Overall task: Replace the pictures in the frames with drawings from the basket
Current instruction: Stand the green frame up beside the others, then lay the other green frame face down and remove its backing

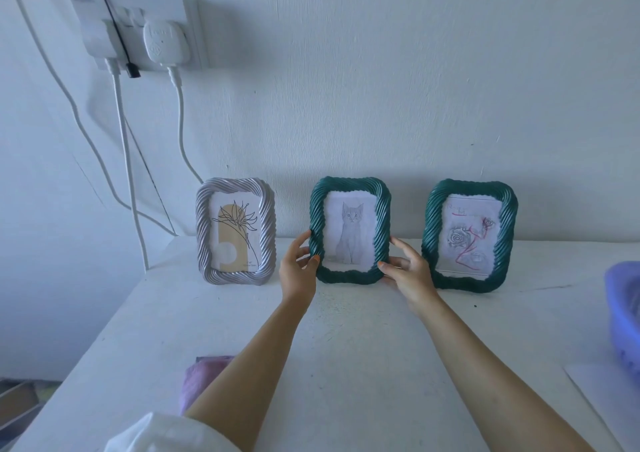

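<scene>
Head view has my left hand [298, 269] and right hand [408, 274] gripping the middle green frame [349, 184] by its lower side edges, thumbs on the twisted front rim and fingers curled behind. It stands upright on the white table [346, 354] near the wall, with a cat drawing [351, 235] in it, between a silver frame [202, 230] with a flower print and another green frame [429, 237] with a rose drawing. A purple basket [623, 313] sits at the table's right edge.

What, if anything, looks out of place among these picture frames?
The silver frame at the left stands out: it holds a printed plant insert, while the middle green frame, gripped by the left hand and right hand, and the right green frame show pencil drawings.
</scene>
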Action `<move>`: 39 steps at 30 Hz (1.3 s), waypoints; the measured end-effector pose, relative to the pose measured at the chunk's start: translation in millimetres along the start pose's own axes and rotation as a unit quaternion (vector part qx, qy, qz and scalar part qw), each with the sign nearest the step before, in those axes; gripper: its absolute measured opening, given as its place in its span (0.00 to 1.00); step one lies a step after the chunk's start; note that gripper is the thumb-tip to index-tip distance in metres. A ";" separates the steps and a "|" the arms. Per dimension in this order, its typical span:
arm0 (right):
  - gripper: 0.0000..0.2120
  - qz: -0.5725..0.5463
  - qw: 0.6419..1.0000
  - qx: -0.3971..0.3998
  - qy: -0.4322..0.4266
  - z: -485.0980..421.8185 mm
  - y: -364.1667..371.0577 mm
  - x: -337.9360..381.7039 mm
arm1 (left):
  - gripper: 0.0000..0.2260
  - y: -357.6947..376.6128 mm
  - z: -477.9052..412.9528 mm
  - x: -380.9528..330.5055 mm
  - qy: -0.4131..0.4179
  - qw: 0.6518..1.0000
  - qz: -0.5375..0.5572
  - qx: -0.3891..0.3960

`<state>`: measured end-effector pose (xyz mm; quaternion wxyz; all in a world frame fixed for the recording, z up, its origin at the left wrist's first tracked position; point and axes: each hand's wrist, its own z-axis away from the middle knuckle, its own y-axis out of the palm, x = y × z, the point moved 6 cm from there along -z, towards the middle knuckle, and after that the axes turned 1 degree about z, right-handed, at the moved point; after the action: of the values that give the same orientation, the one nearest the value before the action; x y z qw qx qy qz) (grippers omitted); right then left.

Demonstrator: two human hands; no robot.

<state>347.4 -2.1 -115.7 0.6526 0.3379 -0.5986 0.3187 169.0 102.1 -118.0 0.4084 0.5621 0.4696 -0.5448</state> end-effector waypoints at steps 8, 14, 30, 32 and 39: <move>0.29 0.003 1.000 -0.007 0.001 2.6 -0.5 -0.7 | 0.22 0.3 4.0 1.0 -0.007 1.000 -0.018 -0.001; 0.29 0.028 0.999 -0.021 0.011 7.8 -6.9 -3.3 | 0.20 0.7 14.8 -3.8 -0.003 0.997 -0.056 -0.044; 0.19 0.064 0.950 -0.264 -0.154 60.2 -122.6 57.1 | 0.14 112.5 86.7 -60.8 0.141 0.986 -0.040 0.076; 0.26 0.046 0.938 -0.317 -0.129 54.1 -146.4 53.5 | 0.14 132.0 82.0 -67.5 0.130 0.987 -0.043 0.087; 0.30 0.022 0.970 -0.223 -0.092 20.0 -169.8 34.9 | 0.25 174.2 52.2 -57.0 0.068 0.982 -0.115 0.135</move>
<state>478.2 -114.7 -89.8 0.6467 0.1981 -0.7192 0.1591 328.4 7.4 -74.2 0.2302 0.5901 0.4800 -0.6070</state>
